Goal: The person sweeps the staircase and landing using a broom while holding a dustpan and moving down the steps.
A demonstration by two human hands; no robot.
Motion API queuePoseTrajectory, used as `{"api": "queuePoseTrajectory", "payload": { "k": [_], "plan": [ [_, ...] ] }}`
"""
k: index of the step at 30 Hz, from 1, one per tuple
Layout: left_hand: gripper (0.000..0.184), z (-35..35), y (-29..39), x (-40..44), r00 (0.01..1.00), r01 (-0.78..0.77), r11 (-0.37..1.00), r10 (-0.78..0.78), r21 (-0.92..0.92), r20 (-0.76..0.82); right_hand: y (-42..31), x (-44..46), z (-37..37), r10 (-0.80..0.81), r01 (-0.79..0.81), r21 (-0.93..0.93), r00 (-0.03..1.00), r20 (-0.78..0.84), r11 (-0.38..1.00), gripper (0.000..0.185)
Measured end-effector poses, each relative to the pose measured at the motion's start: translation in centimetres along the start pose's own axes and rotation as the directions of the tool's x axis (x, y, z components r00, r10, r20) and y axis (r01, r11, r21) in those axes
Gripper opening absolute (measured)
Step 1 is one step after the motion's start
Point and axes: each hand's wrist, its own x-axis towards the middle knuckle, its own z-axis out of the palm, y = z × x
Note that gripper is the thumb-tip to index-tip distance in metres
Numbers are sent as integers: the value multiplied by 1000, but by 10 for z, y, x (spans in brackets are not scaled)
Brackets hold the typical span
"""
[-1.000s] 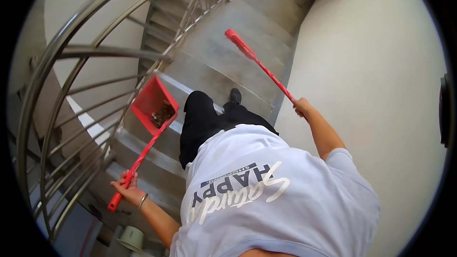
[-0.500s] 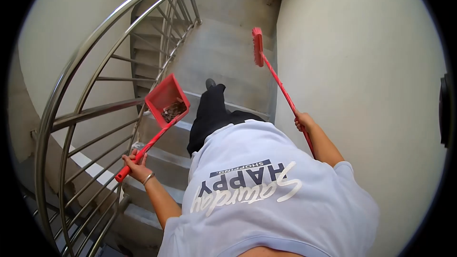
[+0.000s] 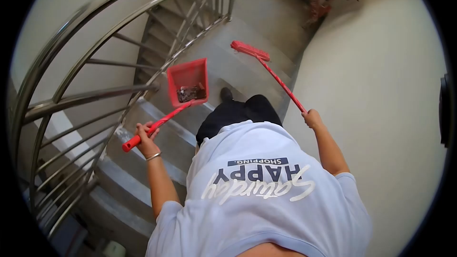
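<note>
My left hand (image 3: 148, 140) is closed around the red handle of a dustpan (image 3: 172, 78). The pan is held off the stairs beside the railing, with a heap of dark debris (image 3: 188, 93) in it near the handle end. In my right hand (image 3: 312, 118) is the red handle of a broom (image 3: 251, 51). Its red bristled head points away from me over the stairs, up and right of the dustpan; whether the bristles touch the floor I cannot tell. A bracelet (image 3: 153, 156) circles my left wrist.
A metal railing (image 3: 90, 14) curves along the left side. Concrete stairs (image 3: 143, 162) run beneath me, and my dark shoe (image 3: 226, 94) is on one. A pale wall (image 3: 376, 100) rises on the right. Reddish-brown pieces (image 3: 320, 0) stand at the far corner.
My view has turned, so the stairs and railing appear tilted. The broom head has swung left and now lies crosswise. The dustpan has moved up and to the right in view, still holding debris.
</note>
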Motion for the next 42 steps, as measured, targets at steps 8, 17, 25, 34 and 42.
{"api": "queuePoseTrajectory", "payload": {
  "k": [8,17,25,34,42],
  "plan": [
    [35,-103,-7,-76,989,-140,990,139,-33,-46,-62,-7,-34,-304,306,-205,952,39,930,38],
    [26,-237,-52,-221,917,-223,970,177,-92,-357,-149,-29,-28,-744,777,-276,625,237,565,36],
    [24,-241,-109,-301,767,-202,964,44,-176,-640,-276,-82,9,-812,891,-413,377,445,188,42],
    [21,-255,-181,-335,609,-101,970,-114,-219,-785,-270,3,-12,-712,665,-615,664,226,425,43],
    [16,-252,-198,-351,564,-89,941,-223,-327,-795,-213,25,-55,-662,581,-689,724,194,433,40]
  ]
}}
